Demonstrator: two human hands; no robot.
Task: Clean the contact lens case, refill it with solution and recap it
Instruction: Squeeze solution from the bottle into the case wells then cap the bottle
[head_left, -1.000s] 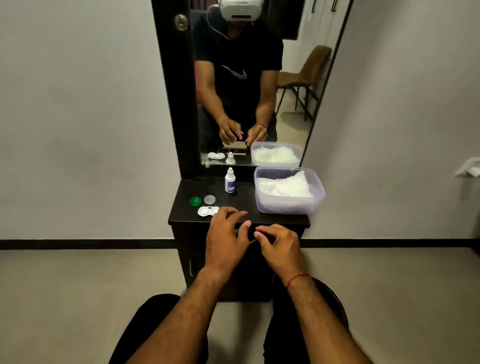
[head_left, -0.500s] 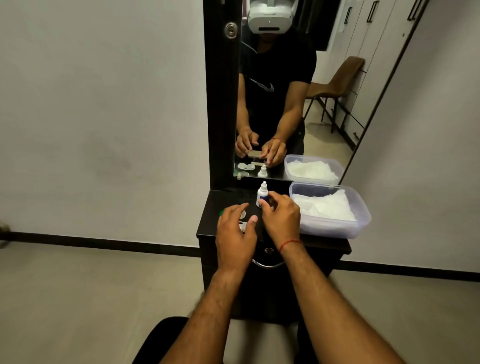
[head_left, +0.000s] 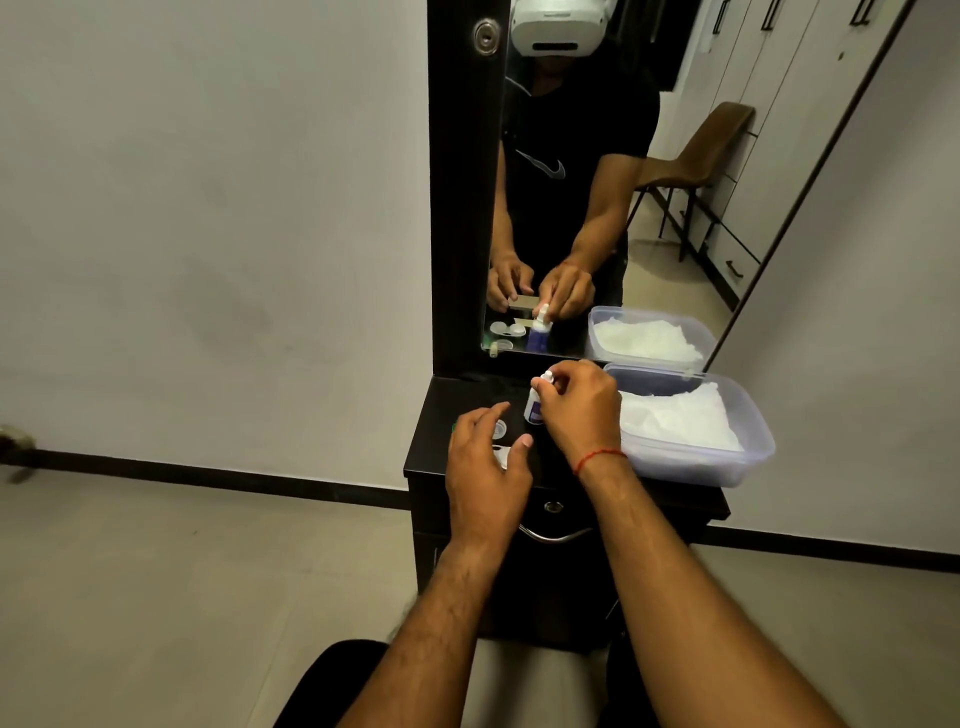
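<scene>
Right hand (head_left: 576, 410) pinches white cap of small solution bottle (head_left: 533, 404), upright; purple label, text unreadable. Left hand (head_left: 485, 467) fingers relaxed, spread, empty, over white lens case (head_left: 501, 457) on black dresser top (head_left: 441, 410), bottle's 7 o'clock. Translucent plastic tub (head_left: 750, 452) at 3 o'clock.

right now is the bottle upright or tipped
Upright: the bottle has its white tip up, and the right hand pinches its top. Lifted or standing, cannot tell.
</scene>
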